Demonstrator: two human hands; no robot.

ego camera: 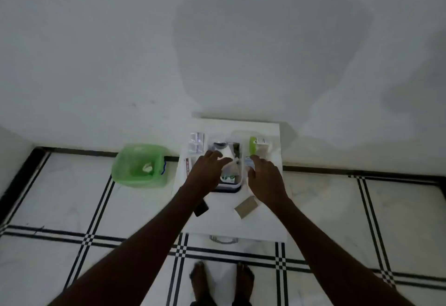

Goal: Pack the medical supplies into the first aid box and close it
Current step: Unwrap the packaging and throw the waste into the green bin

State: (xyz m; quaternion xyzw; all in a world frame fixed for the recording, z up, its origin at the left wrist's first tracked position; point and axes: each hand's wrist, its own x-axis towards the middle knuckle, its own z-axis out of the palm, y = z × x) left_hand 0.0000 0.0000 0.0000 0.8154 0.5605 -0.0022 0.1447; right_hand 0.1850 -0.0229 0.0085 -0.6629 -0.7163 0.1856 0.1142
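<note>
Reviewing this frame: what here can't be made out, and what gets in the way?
All from the head view:
- Contents of the first aid box: mostly covered by the left hand; the rest is too small and dim.
- What the right hand grips: only a small white item at its fingertips, label unreadable.
- Labels on the green bottle and clear packets: too small, blurred.
- Dark object: partly hidden by the left forearm.

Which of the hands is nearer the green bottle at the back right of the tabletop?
Right. The right hand has its fingertips just below the green bottle, while the left hand is over the open first aid box, further to the left.
</note>
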